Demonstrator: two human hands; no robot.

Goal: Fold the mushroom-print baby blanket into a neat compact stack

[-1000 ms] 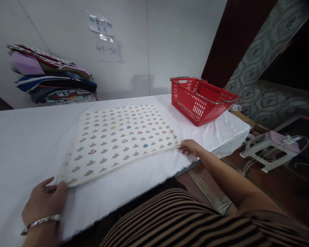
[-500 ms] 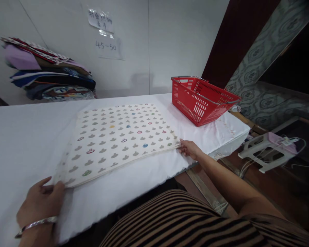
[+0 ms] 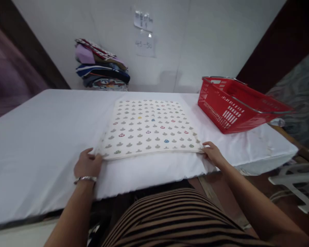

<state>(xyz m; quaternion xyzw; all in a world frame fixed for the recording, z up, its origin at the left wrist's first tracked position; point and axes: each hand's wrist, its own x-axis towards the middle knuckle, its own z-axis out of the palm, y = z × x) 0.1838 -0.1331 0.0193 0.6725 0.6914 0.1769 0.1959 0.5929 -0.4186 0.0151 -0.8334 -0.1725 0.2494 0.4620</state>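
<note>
A cream cloth (image 3: 149, 128) with a mushroom print lies folded into a flat rectangle on the white-covered table (image 3: 54, 127). At its near left corner is my left hand (image 3: 89, 164), wearing a silver bracelet (image 3: 85, 178), with thumb and fingers pinching the cloth's edge. My right hand (image 3: 213, 153) grips the near right corner between thumb and fingers. Along the near edge, between both hands, the cloth's layers show as a thin line.
A red shopping basket (image 3: 229, 106) stands on the table at the right. Folded fabrics (image 3: 101, 67) are stacked against the wall at the back left. Handwritten paper signs (image 3: 145, 44) hang on the wall. Beyond the table's right end is a white plastic stool (image 3: 296, 183).
The view has turned to the left, so everything appears shifted right. Both hands remain at the cloth's near corners, and the cloth still lies flat.
</note>
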